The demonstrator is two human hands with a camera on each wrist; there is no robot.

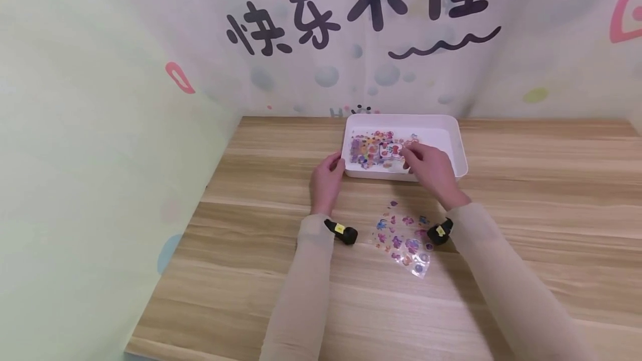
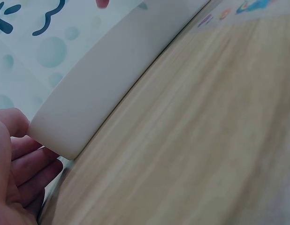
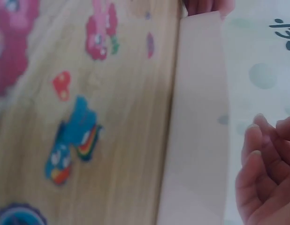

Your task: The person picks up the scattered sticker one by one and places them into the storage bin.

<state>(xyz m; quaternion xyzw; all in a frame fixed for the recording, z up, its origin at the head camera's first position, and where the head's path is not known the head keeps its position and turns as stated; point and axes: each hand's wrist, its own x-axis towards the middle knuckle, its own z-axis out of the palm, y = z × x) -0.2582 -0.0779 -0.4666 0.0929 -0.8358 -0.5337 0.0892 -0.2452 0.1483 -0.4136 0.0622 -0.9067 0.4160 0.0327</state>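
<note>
A white tray [image 1: 436,174] stands at the back of the wooden table, with colourful sticker sheets [image 1: 368,152] in its left half. My left hand [image 1: 326,180] rests at the tray's front left corner, thumb and fingers touching its end [image 2: 65,126]. Over the middle of the tray hovers my right hand [image 1: 433,169], loosely curled, its fingertips beside a white-edged sticker piece with red bows [image 1: 390,151]. Nothing shows between these fingers [image 3: 253,176] in the right wrist view; the tray's front wall [image 3: 196,131] rises next to them.
A clear sticker sheet [image 1: 396,241] with pink, purple and blue figures lies on the table [image 1: 251,272] between my forearms. Behind the tray hangs a printed cloth backdrop [image 1: 301,82]. A pale wall [image 1: 100,155] borders the table on the left.
</note>
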